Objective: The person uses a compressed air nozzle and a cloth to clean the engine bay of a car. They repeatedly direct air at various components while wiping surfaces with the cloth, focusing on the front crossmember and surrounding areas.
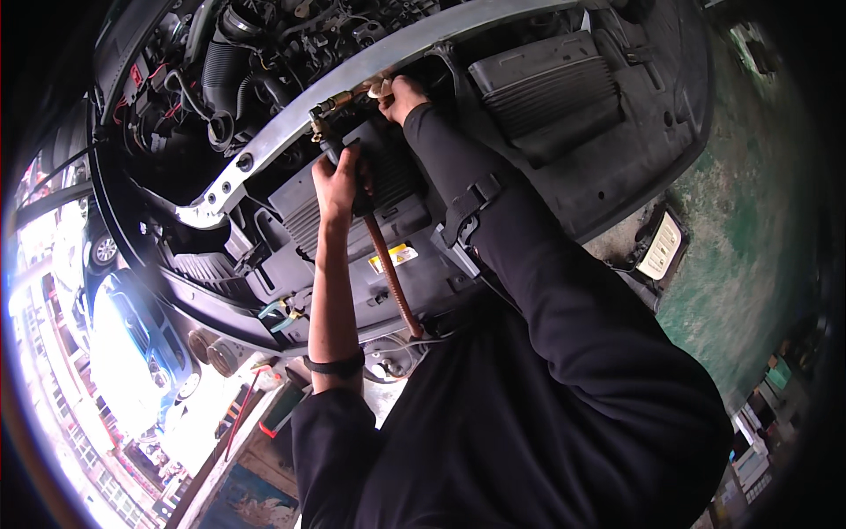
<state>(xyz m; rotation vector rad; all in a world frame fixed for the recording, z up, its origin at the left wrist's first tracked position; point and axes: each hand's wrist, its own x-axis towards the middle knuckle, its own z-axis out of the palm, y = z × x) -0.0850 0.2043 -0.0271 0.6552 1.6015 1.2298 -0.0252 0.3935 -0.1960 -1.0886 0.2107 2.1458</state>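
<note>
My left hand is closed around the black handle of a hose-fed tool with a brass-coloured head. From the handle a reddish-brown hose runs down toward my body. My right hand is closed at the far end of the brass head, by a small pale piece; its fingers are partly hidden, and I cannot make out what they hold. Both hands are at a silver crossbar at the front of an open car engine bay, above dark ribbed panels.
A black corrugated duct and wiring fill the bay beyond the crossbar. Green-handled pliers lie on the front panel, left of a yellow warning label. A white rectangular item rests at right above green flooring. A blue car is at left.
</note>
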